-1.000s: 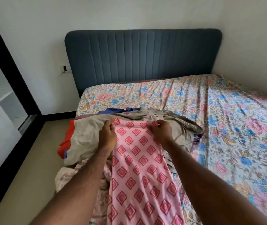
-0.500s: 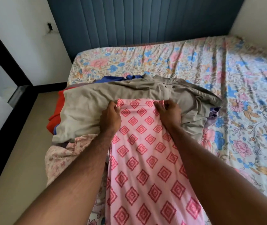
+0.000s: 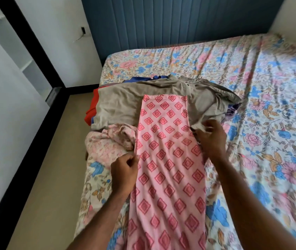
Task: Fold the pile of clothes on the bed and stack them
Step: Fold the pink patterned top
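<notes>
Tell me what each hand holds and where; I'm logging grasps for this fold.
The left hand pinches the pink diamond-print garment at its left edge. The right hand sits at its right edge, blurred; its hold cannot be told.

A dark blue padded headboard (image 3: 179,20) is standing against the white wall (image 3: 57,33), with a small socket (image 3: 83,30) beside it. A black frame (image 3: 31,44) is running down the left side. Beige floor (image 3: 40,177) is showing beside the bed, and daylight is falling softly.

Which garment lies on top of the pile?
The pink diamond-print cloth: it lies lengthwise over the tan shirt. The red, blue and pale floral pieces only peek out from under the shirt.
</notes>
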A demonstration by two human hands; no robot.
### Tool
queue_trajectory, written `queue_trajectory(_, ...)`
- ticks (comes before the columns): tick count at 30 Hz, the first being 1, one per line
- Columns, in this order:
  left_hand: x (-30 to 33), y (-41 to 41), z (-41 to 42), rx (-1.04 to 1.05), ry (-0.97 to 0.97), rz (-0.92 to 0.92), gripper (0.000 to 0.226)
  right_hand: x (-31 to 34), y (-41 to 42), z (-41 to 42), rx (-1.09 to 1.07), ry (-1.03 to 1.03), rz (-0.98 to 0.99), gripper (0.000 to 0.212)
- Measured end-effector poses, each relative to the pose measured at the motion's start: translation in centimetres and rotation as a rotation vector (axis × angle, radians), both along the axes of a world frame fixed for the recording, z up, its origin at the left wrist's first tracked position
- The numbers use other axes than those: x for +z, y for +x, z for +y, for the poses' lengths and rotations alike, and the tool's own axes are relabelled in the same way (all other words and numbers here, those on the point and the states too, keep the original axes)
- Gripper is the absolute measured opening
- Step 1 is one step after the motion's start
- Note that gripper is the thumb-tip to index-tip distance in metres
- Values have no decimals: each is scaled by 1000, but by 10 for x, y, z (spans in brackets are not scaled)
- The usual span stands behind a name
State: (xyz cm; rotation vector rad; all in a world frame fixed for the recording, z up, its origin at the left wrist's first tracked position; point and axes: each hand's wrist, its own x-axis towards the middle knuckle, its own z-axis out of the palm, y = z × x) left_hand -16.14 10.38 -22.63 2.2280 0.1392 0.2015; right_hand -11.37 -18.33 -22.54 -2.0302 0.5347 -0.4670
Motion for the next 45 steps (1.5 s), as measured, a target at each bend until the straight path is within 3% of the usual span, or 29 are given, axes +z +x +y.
queue_trajectory(4,-6,-37,1,26,52,59,39,-11,-106,28,-33,-21,6,21)
queue_trajectory(7,-4,-57,-2,4,121,130,19,-20,-162,55,85,-57,124,23)
queue_trajectory(9,-4,-61,1,54,-12,157,14,-26,-179,63,116,-100,149,20)
queue_trajectory(12,8,-74,10,138,-178,258,19,-28,-195,68,102,11,169,22)
queue_trajectory(15,16,-88,13,18,-158,390,35,-25,-208,76,156,31,172,27)
queue_trajectory(18,12,-107,13,-79,-129,468,31,-22,-222,78,197,47,170,32)
queue_trajectory(21,18,-125,20,-83,-340,591,20,-20,-231,77,206,87,150,32)
queue_trajectory(23,23,-139,27,-118,-482,663,25,-18,-238,76,183,143,134,31)
queue_trajectory(26,28,-154,40,-302,-456,702,25,-13,-245,78,176,157,130,33)
queue_trajectory(34,17,-202,50,-347,-400,534,12,1,-281,97,229,-95,-37,35)
queue_trajectory(39,6,-222,59,-452,-207,525,54,3,-320,99,553,-365,86,14)
queue_trajectory(45,-5,-232,92,-404,-140,529,69,-2,-361,91,885,-621,203,49)
